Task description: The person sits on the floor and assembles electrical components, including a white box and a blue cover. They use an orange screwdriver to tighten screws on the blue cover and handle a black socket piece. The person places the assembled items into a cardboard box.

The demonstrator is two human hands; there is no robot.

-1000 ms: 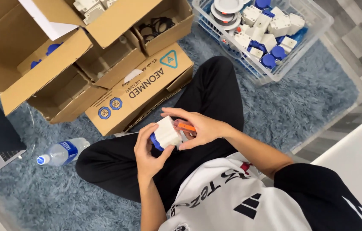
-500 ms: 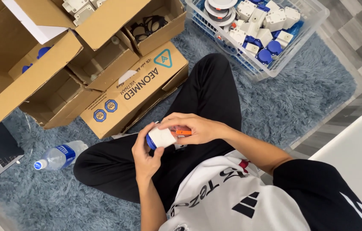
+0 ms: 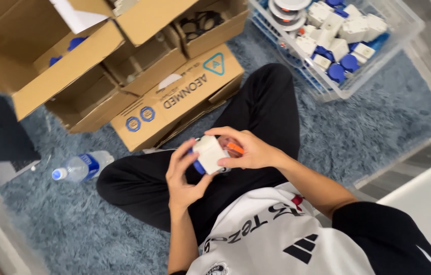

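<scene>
1. The person sits cross-legged on a shaggy blue-grey rug [image 3: 358,127], and both hands meet over the lap, just in front of the white shirt [image 3: 276,239].
2. The left hand [image 3: 185,178] cups a small white and blue plastic part [image 3: 209,154] from below; its fingers are curled up around the part's left side, pressed against it.
3. The right hand [image 3: 248,150] covers the same part from above and the right, fingers closed on its top edge, thumb underneath.
4. A small orange piece [image 3: 234,148] shows between the right fingers, touching the part; how it joins cannot be told.
5. Beyond the lap, left of the knee, stand several open cardboard boxes [image 3: 174,97], one lying on its side against the leg.
6. A clear plastic bin [image 3: 399,46], well apart from the lap at the far right, is filled with many like white and blue parts.
7. A water bottle [image 3: 80,167] with a blue cap lies on the rug left of the lap, near the boxes.
8. A dark device [image 3: 1,137] stands at the rug's left edge.
</scene>
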